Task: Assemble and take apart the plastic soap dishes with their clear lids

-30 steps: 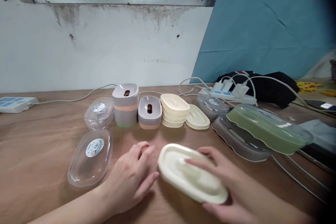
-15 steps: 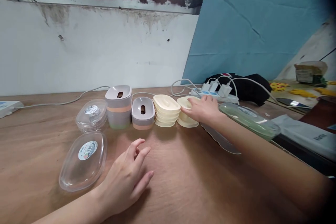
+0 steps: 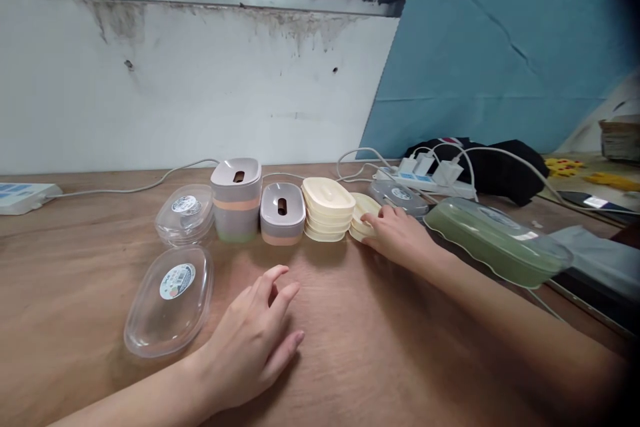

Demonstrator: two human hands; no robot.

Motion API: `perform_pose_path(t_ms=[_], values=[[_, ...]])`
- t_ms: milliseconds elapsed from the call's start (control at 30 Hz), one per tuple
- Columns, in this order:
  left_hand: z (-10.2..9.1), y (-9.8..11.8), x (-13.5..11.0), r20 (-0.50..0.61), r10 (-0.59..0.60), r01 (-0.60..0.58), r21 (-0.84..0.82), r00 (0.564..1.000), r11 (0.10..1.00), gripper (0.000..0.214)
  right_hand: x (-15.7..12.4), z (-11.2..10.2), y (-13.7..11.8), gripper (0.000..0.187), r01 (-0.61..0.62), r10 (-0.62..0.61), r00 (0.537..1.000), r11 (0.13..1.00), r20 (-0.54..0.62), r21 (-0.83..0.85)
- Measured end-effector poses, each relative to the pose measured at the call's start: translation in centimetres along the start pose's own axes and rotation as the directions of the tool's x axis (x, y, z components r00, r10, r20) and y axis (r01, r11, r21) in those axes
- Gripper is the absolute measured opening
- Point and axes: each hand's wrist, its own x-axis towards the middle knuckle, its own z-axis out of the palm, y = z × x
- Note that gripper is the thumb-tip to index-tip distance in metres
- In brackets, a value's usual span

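Note:
My right hand (image 3: 400, 235) is at the right edge of a low stack of cream oval lids (image 3: 364, 208), its fingers on the upper lid and its thumb low at the side. Beside it stands a taller stack of cream lids (image 3: 329, 197). My left hand (image 3: 253, 330) hovers over the near table with fingers apart and holds nothing. Left of the cream stacks are a short grey-and-peach container (image 3: 283, 213) and a taller grey, peach and green stack of containers (image 3: 237, 210), each showing a dark slot on top.
At left lie a large clear lid (image 3: 167, 320) and a stack of smaller clear lids (image 3: 184, 217). Another clear lid (image 3: 397, 195) sits behind my right hand. Right of it is a green container (image 3: 500, 243). A power strip (image 3: 425, 181) with white cables lies along the wall.
My right hand has lowered at the right-hand cream stack, whose top now sits lower. The view has shifted, exposing the clear lid behind and more of the green container. My left hand keeps its pose.

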Motion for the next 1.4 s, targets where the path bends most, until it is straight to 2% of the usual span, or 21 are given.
perform_pose_path(t_ms=[167,367,533,600,667,700,800,967,1400], values=[[0.0,0.0,0.0,0.003,0.000,0.000,0.015,1.000,1.000,0.043,-0.8,-0.1,0.0,0.023,0.051,-0.051,0.999,0.999,-0.013,-0.011],[0.0,0.1,0.1,0.005,0.000,0.000,0.015,1.000,1.000,0.042,-1.1,0.4,0.5,0.021,0.093,-0.093,0.994,0.996,-0.055,0.001],[0.0,0.1,0.1,0.002,0.015,-0.015,0.037,1.000,0.999,0.042,-1.6,-0.9,0.1,0.022,0.095,-0.090,0.976,0.995,-0.198,0.015],[-0.1,0.2,0.2,0.011,0.019,-0.019,0.051,1.000,0.999,0.042,-1.7,-2.2,-1.3,0.025,0.149,-0.121,0.933,0.987,-0.339,0.058],[-0.2,0.3,0.2,0.023,0.017,-0.019,0.065,1.000,0.998,0.042,-1.4,-3.4,-3.3,0.025,0.305,-0.203,0.844,0.943,-0.496,0.132],[-0.3,0.4,0.3,0.028,0.014,-0.016,0.074,1.000,0.997,0.041,-1.1,-3.8,-4.5,0.026,0.390,-0.258,0.811,0.907,-0.525,0.158],[-0.4,0.6,0.3,0.038,0.001,-0.005,0.109,0.999,0.994,0.039,0.4,-4.0,-7.7,0.032,0.545,-0.414,0.783,0.816,-0.464,0.192],[-0.3,0.6,0.3,0.052,0.007,-0.014,0.126,0.999,0.992,0.043,2.7,-2.5,-10.4,0.040,0.574,-0.477,0.788,0.799,-0.389,0.182],[-0.2,0.5,0.3,0.044,0.011,-0.017,0.122,0.999,0.992,0.043,3.8,-2.8,-9.9,0.034,0.579,-0.503,0.804,0.782,-0.317,0.229]])
